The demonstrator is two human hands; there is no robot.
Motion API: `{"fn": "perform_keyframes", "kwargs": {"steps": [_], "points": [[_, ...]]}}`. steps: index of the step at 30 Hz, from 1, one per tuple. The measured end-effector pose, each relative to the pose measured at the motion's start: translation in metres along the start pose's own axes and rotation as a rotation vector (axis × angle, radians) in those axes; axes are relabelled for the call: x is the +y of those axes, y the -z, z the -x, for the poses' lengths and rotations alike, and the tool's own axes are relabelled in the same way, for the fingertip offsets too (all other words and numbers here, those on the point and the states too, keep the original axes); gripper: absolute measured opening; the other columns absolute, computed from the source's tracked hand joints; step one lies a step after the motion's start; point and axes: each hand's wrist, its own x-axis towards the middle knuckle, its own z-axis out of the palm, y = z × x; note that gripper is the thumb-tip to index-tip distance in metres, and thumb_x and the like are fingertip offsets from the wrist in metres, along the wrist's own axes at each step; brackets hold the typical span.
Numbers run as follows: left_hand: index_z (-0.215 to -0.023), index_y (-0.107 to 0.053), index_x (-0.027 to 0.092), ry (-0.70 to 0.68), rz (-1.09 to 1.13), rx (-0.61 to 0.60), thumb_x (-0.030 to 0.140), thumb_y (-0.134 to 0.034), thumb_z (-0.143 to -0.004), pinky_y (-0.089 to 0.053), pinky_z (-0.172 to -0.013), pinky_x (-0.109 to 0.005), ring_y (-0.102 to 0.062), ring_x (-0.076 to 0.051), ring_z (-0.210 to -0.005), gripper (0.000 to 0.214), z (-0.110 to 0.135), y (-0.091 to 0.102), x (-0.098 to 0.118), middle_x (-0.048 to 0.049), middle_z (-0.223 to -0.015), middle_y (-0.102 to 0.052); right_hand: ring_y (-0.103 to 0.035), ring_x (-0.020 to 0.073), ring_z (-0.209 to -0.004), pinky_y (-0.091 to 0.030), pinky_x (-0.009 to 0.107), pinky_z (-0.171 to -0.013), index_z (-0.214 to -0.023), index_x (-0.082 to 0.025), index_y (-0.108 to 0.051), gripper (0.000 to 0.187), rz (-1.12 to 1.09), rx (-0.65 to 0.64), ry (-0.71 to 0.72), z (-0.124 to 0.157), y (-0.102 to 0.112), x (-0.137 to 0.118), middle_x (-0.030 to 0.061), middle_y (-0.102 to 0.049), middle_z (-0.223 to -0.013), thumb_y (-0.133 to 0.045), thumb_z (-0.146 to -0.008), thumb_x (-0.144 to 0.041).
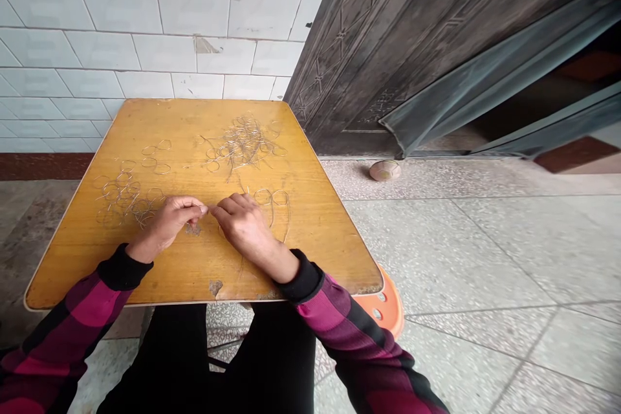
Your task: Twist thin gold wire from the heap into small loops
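Centrally placed: two bare hands, brought almost tip to tip over the near half of a yellow wooden table [315, 252].

Left hand [172, 220]: thumb and forefinger pressed together at the tips, the other fingers curled in behind. Right hand [248, 228]: fingers bent and close together, knuckles up, tips turned toward the left hand; its thumb is mostly hidden. Whatever is pinched between them is too fine to make out, probably a strand of wire.

Stock on the tabletop, three lots. Item: a tangled heap of thin wire pieces [246, 142], far side, right of centre. Item: a looser scatter of wire rings [127, 194], to the left, reaching close beside the left hand. Item: a few looped wires [272, 207], just beyond the right hand and partly covered by it.

Step in hand, as judged: close fingertip work on one wire, perhaps bending or parting it, apparently unfinished. Next move, as judged: it calls for a firm pinch on the left and a small, controlled turn or pull on the right, with the nearby loops kept from snagging.
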Motion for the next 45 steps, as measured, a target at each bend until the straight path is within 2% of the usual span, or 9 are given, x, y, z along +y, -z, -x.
{"fn": "perform_keyframes", "kwargs": {"steps": [4, 11, 17, 22, 27, 32, 35, 41, 45], "points": [[-0.053, -0.062, 0.018, -0.085, -0.011, 0.150, 0.026, -0.068, -0.068, -0.035, -0.055, -0.027, -0.043, -0.011, -0.055, 0.018, -0.001, 0.000, -0.003, 0.0005, -0.054, -0.052, -0.048, 0.0228, -0.087, -0.032, 0.037, -0.072, -0.085, -0.018, -0.066, 0.022, 0.062, 0.063, -0.050, 0.000, 0.003, -0.003, 0.0080, -0.063, -0.084, -0.047, -0.093, -0.012], [-0.054, -0.061, 0.017, -0.213, 0.068, 0.273, 0.025, -0.068, -0.072, -0.033, -0.054, -0.026, -0.041, -0.010, -0.053, 0.021, -0.001, -0.004, -0.006, 0.0024, -0.055, -0.048, -0.044, 0.0156, -0.066, -0.027, 0.030, -0.056, -0.078, -0.015, -0.062, 0.021, -0.003, -0.049, -0.102, 0.000, -0.007, -0.009, 0.0053, -0.057, -0.073, -0.046, -0.091, -0.010], [-0.058, -0.062, 0.016, -0.233, 0.183, 0.326, 0.026, -0.069, -0.071, -0.034, -0.050, -0.024, -0.043, -0.008, -0.051, 0.018, 0.001, -0.013, -0.002, 0.0029, -0.056, -0.050, -0.049, 0.0108, -0.062, -0.034, 0.024, -0.060, -0.084, -0.014, -0.062, 0.017, -0.358, -0.067, -0.185, -0.001, -0.006, -0.015, 0.0036, -0.060, -0.076, -0.047, -0.091, -0.015], [-0.059, -0.061, 0.016, -0.242, 0.244, 0.332, 0.026, -0.070, -0.071, -0.036, -0.053, -0.023, -0.045, -0.008, -0.053, 0.018, 0.002, -0.019, 0.002, 0.0027, -0.058, -0.051, -0.055, 0.0108, -0.063, -0.040, 0.023, -0.063, -0.076, -0.015, -0.060, 0.011, -0.651, -0.036, -0.275, -0.003, -0.007, -0.022, 0.0011, -0.062, -0.070, -0.055, -0.085, -0.012], [-0.056, -0.055, 0.017, -0.223, 0.215, 0.343, 0.031, -0.069, -0.073, -0.036, -0.053, -0.023, -0.042, -0.008, -0.052, 0.025, 0.001, -0.018, 0.006, 0.0027, -0.056, -0.049, -0.060, 0.0096, -0.053, -0.049, 0.023, -0.059, -0.076, -0.016, -0.061, 0.016, -1.206, -0.127, -0.518, -0.001, -0.018, -0.032, -0.0028, -0.061, -0.059, -0.061, -0.086, -0.029], [-0.057, -0.055, 0.017, -0.216, 0.224, 0.372, 0.032, -0.068, -0.073, -0.036, -0.053, -0.023, -0.043, -0.008, -0.052, 0.026, 0.001, -0.018, 0.007, 0.0029, -0.055, -0.049, -0.062, 0.0084, -0.057, -0.056, 0.025, -0.059, -0.078, -0.014, -0.066, 0.035, -1.697, -0.238, -0.680, -0.004, -0.027, -0.038, 0.0000, -0.067, -0.071, -0.077, -0.068, -0.046], [-0.058, -0.056, 0.017, -0.196, 0.264, 0.367, 0.030, -0.069, -0.073, -0.036, -0.052, -0.022, -0.044, -0.008, -0.051, 0.024, 0.000, -0.017, 0.007, 0.0029, -0.055, -0.049, -0.061, 0.0067, -0.056, -0.056, 0.022, -0.057, -0.075, -0.013, -0.066, 0.037, -1.785, -0.260, -0.722, -0.006, -0.026, -0.040, -0.0006, -0.067, -0.070, -0.081, -0.062, -0.045], [-0.057, -0.054, 0.017, -0.252, 0.276, 0.418, 0.032, -0.071, -0.071, -0.038, -0.055, -0.023, -0.045, -0.008, -0.054, 0.026, -0.002, -0.014, 0.008, 0.0028, -0.055, -0.050, -0.060, 0.0057, -0.052, -0.055, 0.020, -0.053, -0.074, -0.014, -0.062, 0.031, -1.812, -0.209, -0.839, -0.008, -0.022, -0.041, -0.0024, -0.066, -0.064, -0.082, -0.062, -0.034], [-0.058, -0.054, 0.017, -0.262, 0.301, 0.445, 0.036, -0.073, -0.069, -0.038, -0.055, -0.023, -0.044, -0.008, -0.053, 0.029, -0.005, -0.011, 0.010, 0.0031, -0.055, -0.049, -0.060, 0.0057, -0.051, -0.055, 0.019, -0.052, -0.072, -0.013, -0.061, 0.031, -1.858, -0.261, -0.916, -0.005, -0.026, -0.046, -0.0012, -0.068, -0.064, -0.083, -0.060, -0.033]]}}
